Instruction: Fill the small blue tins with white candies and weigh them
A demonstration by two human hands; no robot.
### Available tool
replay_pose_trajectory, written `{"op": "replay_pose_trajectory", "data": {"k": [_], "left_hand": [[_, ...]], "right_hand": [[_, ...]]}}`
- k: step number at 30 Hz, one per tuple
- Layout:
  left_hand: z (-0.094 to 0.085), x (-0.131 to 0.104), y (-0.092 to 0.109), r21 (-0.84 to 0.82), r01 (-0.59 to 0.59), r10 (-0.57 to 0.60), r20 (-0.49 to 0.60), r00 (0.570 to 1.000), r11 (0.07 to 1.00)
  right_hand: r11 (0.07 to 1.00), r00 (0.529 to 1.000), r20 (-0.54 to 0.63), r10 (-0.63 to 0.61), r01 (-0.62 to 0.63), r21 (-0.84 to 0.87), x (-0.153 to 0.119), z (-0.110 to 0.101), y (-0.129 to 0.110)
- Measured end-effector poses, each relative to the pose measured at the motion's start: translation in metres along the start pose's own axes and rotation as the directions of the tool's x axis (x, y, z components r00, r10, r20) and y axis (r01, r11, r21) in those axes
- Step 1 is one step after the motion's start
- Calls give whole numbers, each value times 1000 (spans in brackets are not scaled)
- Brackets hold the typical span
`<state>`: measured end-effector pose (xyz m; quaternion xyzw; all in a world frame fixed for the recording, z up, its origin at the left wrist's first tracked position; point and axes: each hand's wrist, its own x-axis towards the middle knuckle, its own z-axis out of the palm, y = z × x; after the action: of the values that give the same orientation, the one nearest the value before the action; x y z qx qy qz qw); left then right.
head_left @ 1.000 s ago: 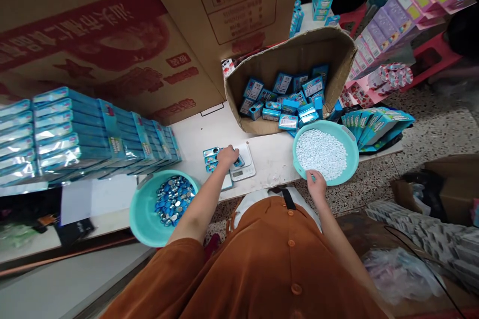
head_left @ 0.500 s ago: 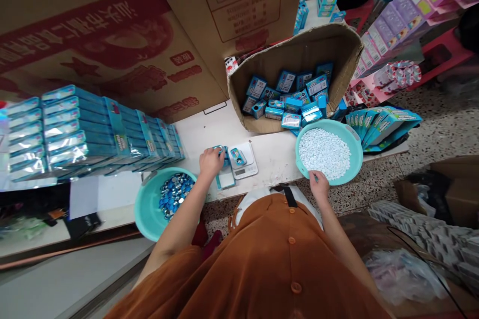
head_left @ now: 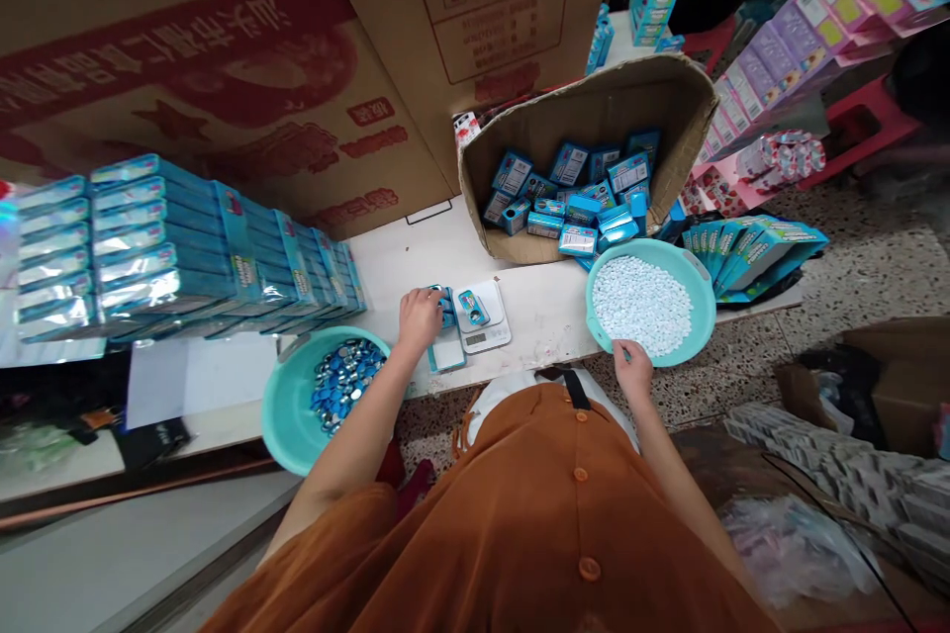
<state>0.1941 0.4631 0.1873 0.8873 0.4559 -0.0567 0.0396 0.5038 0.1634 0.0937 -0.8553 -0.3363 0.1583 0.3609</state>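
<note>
My left hand (head_left: 420, 318) is curled over the small blue tins (head_left: 446, 305) in an open display box (head_left: 446, 352), its fingertips closed on one of them. Part of that tin is hidden by my fingers. Just right of it, a flat blue tin (head_left: 473, 308) with a small round opening lies on a white digital scale (head_left: 488, 334). My right hand (head_left: 633, 368) pinches the near rim of a teal basin (head_left: 702, 341), which holds many small white candies (head_left: 642, 305).
A second teal basin (head_left: 286, 420) at left holds blue and silver tins (head_left: 347, 384). Wrapped blue packs (head_left: 193, 252) are stacked behind it. An open carton (head_left: 586, 109) contains blue boxes (head_left: 571, 163). Folded blue boxes (head_left: 768, 252) lean at right. Large cartons (head_left: 356, 69) stand behind.
The view has shifted slightly. My left hand stays at the small tins with its fingers moved a little, and my right hand keeps its pinch on the basin's rim.
</note>
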Motion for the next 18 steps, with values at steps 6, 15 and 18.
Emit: {"op": "replay_pose_trajectory", "data": {"k": [6,15,18], "left_hand": [[17,20,7,16,-338,337,43,940,941],[9,50,27,-209,-494,531,191,826,844],[-26,39,65,-391,-426,460,-7,888,816]], "right_hand": [[1000,1000,-21,-8,8,-13,-6,-1,0],[1000,997,-80,9,-8,10,-17,-8,1],[1000,994,-103,26,-24,20,-20,-14,5]]}}
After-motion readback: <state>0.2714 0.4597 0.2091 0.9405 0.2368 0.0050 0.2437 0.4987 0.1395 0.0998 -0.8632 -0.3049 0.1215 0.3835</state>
